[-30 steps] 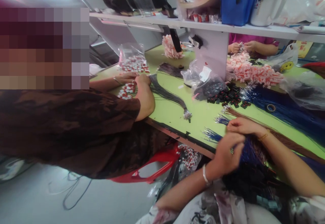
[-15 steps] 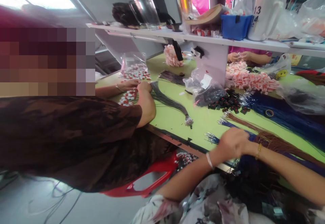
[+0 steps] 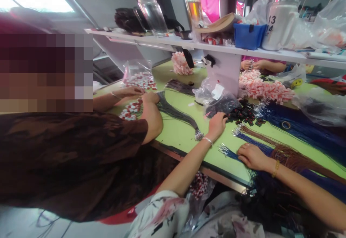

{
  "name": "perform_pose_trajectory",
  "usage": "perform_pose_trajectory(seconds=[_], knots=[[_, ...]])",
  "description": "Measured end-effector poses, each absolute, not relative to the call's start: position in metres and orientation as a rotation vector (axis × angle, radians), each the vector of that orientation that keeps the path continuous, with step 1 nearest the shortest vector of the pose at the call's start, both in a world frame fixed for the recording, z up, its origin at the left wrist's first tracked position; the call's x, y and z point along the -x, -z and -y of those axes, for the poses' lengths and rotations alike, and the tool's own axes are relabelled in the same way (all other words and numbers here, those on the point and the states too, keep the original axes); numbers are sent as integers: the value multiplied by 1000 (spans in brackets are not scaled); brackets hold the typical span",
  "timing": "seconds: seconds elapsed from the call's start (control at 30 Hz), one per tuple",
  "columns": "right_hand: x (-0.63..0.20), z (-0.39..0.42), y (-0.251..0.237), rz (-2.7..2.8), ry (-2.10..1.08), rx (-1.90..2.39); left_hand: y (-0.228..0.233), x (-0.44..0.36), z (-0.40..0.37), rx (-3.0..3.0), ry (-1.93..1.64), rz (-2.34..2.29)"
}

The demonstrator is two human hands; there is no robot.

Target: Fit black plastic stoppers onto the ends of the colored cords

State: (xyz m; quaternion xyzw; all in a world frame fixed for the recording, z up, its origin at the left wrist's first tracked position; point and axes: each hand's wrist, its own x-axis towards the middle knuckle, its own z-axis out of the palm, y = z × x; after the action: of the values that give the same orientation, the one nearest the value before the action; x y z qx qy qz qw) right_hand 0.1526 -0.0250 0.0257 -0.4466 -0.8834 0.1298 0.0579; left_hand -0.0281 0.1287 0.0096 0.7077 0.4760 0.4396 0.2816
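Note:
My left hand (image 3: pixel 217 127) reaches over the green tabletop to the near-left edge of a pile of small black plastic connectors (image 3: pixel 245 111). Its fingers are bent and pressed together; whatever lies between the fingertips is hidden. Closer to the table's front edge, my right hand (image 3: pixel 252 156) curls palm down over a thin bundle of blue wires (image 3: pixel 228 152) with silvery tips pointing left. Beside it lie more blue wires and a bundle of brown wires (image 3: pixel 259 136). A dark tangle of wires with black pieces (image 3: pixel 273 202) hangs below my right forearm.
At left, a co-worker's hands (image 3: pixel 148 97) work beside grey wires (image 3: pixel 180 113) and red-and-white pieces (image 3: pixel 132 109). A clear bag (image 3: pixel 216 99), pale pink pieces (image 3: pixel 266 86) and a tape roll (image 3: pixel 285 125) lie behind. A loaded shelf (image 3: pixel 173 43) crosses above; another person's hands (image 3: pixel 254 64) show beyond.
My left hand has moved from beside my right hand, up and left to the black connector pile. My right hand has lowered onto the blue wires. The view has shifted slightly.

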Motion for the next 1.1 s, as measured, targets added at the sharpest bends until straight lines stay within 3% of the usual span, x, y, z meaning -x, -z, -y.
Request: perform_pose_trajectory(seconds=[0.13, 0.47, 0.9, 1.1], knots=[[-153, 25, -25, 2672, -419, 1385, -18, 41, -113, -1467, -1327, -1099], [-153, 25, -31, 2584, -634, 1355, -25, 67, -74, -747, -1227, -865], [-141, 9, -40, 1684, -1243, 1205, -27, 61, -34, -562, -1128, -751], [-128, 8, -49, 1482, -1296, 1208, -23, 39, -16, -532, -1055, -641]])
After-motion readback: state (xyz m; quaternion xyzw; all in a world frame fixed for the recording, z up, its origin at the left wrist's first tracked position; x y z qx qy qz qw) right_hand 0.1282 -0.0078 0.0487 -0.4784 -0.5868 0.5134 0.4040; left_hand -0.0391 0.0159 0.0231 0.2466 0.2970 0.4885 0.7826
